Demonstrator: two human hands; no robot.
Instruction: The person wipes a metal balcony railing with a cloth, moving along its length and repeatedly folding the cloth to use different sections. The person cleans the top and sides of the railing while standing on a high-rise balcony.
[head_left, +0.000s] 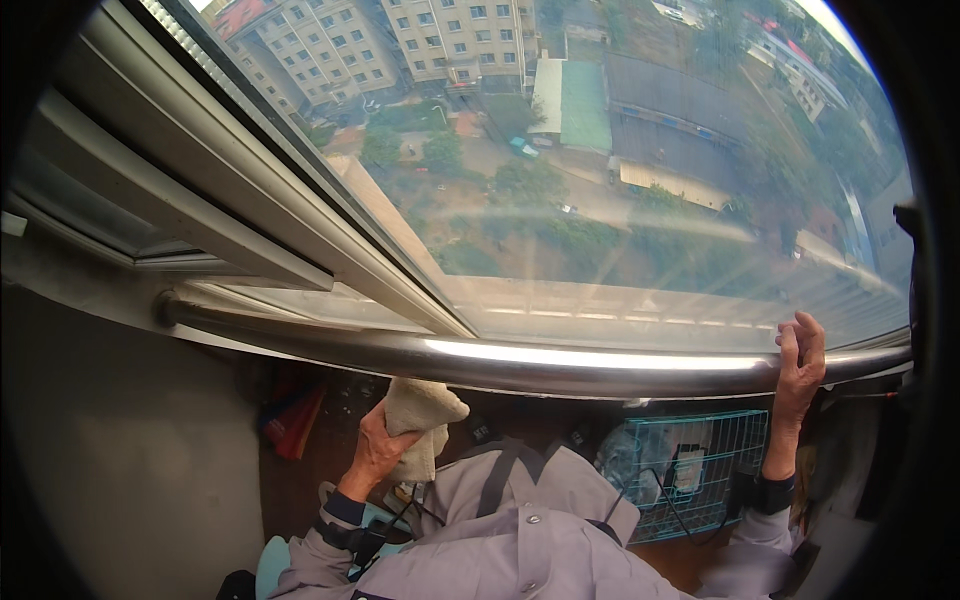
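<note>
A folded beige terry cloth (421, 427) is gripped in my left hand (379, 448), just below the steel handrail (585, 367). On the far right, my right hand (802, 364) is raised in front of the rail, with its loosely bent fingers above it and nothing in them. Whether that hand touches the rail or the window glass (637, 247) behind it cannot be told. The rail runs across the view between my body and the window.
Pale window frame bars (300, 210) slant down to the rail on the left. Below the rail are a turquoise wire cage (694, 472) at the right, a light-blue plastic item (274, 562) at lower left, and a red item (289, 427). A plain wall (135, 435) stands at left.
</note>
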